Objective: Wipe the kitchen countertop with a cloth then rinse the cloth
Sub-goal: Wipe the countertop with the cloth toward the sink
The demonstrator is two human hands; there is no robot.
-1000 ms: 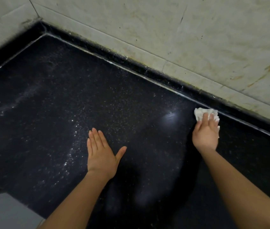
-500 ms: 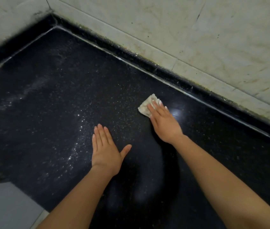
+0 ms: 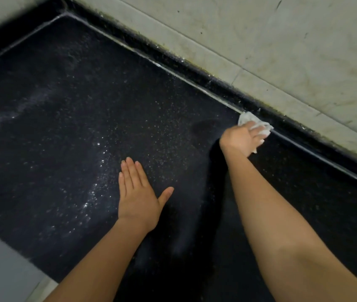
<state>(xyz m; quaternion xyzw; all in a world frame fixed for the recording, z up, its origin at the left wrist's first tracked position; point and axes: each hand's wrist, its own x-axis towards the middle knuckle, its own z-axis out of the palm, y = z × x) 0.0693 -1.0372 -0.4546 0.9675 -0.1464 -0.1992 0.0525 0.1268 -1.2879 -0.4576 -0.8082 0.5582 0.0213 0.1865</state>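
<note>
Left hand lies flat on the black bench, palm down, fingers straight and close together, thumb spread out to the side, holding nothing; just to its left a pale streak of white specks runs over the dark stone toward the far left corner; further back and off to the right, the right hand reaches out on a long bare forearm, its fingers laid fairly straight over a crumpled white cloth and pressing it onto the bench, though they are blurred and I can't make out the thumb; the cloth sits right at the bench's back edge, touching the thin pale seam where the surface meets the low black upstand; behind that rises a wall of pale tiles, marked with brownish stains.
</note>
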